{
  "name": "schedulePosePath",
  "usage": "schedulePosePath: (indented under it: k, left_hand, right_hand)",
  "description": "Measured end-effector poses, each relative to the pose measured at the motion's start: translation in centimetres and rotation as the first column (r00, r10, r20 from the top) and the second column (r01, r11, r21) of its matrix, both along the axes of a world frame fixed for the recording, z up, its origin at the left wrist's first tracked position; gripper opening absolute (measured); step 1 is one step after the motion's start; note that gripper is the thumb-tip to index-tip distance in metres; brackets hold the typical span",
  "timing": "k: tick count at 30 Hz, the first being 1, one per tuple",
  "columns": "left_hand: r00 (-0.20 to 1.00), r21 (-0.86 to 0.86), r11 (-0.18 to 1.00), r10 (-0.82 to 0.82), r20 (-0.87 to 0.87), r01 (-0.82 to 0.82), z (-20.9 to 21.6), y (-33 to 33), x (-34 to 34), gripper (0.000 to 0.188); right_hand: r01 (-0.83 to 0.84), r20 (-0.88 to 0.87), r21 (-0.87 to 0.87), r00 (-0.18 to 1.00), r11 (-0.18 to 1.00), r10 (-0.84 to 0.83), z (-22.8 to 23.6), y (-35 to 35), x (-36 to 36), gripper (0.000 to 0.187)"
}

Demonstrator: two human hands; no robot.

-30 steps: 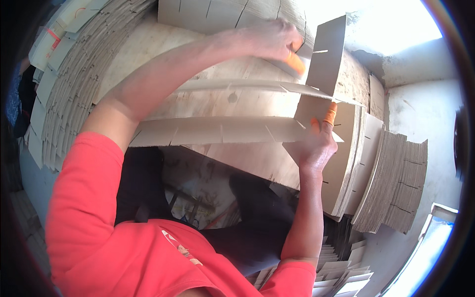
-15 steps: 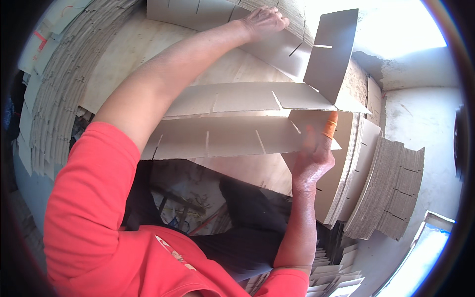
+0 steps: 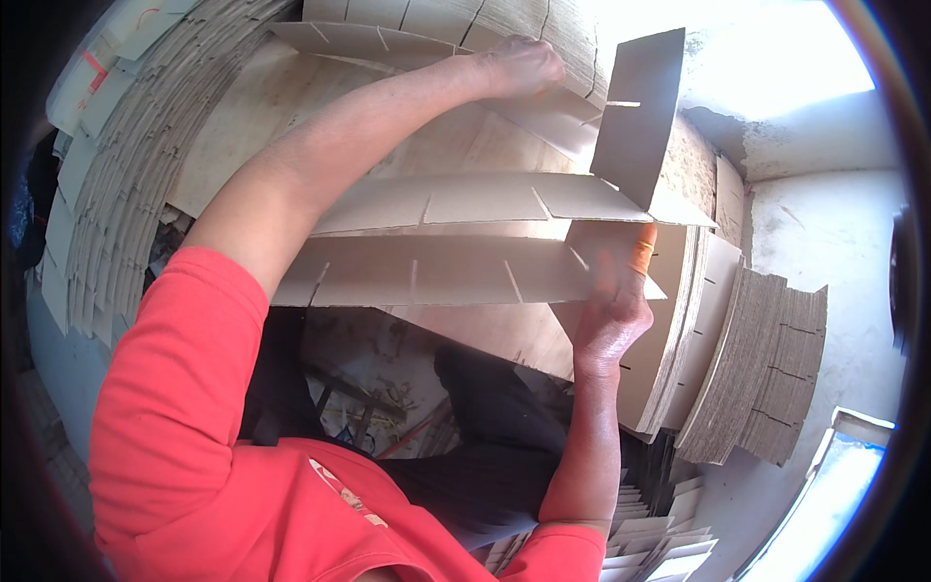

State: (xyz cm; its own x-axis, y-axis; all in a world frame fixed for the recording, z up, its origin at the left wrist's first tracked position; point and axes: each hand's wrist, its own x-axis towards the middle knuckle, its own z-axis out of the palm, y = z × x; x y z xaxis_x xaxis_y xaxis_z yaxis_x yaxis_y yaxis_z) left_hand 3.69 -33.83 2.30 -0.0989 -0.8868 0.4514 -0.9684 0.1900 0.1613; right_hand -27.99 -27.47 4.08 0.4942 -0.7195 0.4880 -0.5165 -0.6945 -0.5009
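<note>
My left hand (image 3: 524,66), somewhat blurred, is closed on a slotted cardboard strip (image 3: 359,41) at the far side of the table. The strip stands off the stack behind it, and its right part runs down behind my fingers. At right, my right hand (image 3: 613,315) grips a partly joined cardboard divider (image 3: 436,270), its fingertips partly hidden by the board. An orange cover (image 3: 643,250) wraps one finger. Two long slotted strips of the divider lie side by side leftward, standing on edge, and an upright cross piece (image 3: 637,112) rises at their right end.
Behind my left hand lies a stack of slotted strips (image 3: 504,17). More stacked cardboard (image 3: 747,369) stands at the right by the wall, and a tall pile (image 3: 145,155) lines the left. Beneath the divider is a pale wooden tabletop (image 3: 475,335). Loose pieces (image 3: 659,553) lie low at right.
My left hand has come slightly nearer, and the strip in it now shows apart from the far stack. The upright cross piece has shifted a little left; my right hand keeps its place.
</note>
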Motion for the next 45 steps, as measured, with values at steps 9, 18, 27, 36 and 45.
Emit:
schedulePosePath:
  k: [9,18,27,36,45]
  left_hand:
    - [0.999,-0.021,0.999,0.046,-0.027,-0.047,0.9,0.7,-1.4,0.016]
    - [0.995,-0.055,0.998,0.031,-0.099,-0.037,1.4,1.1,-2.1,0.010]
    - [0.988,0.015,0.999,-0.050,-0.149,0.053,2.9,2.7,-4.1,0.010]
    - [0.976,0.066,0.994,-0.069,-0.206,0.085,3.5,3.9,-5.2,0.011]
    - [0.975,0.257,0.961,-0.049,-0.216,0.106,3.1,7.0,-6.0,0.015]
  right_hand:
    - [-0.083,0.060,0.008,0.995,0.997,0.082,-0.3,0.0,-1.8,0.064]
    - [-0.030,-0.119,-0.004,0.992,1.000,0.029,0.5,0.6,-2.6,0.063]
    - [-0.005,-0.213,-0.014,0.977,1.000,0.002,0.8,0.6,-3.1,0.059]
    - [0.034,-0.264,0.095,0.964,0.995,-0.008,3.1,2.7,-3.7,0.033]
    - [0.069,-0.601,0.069,0.799,0.995,-0.014,3.0,2.1,-4.1,0.046]
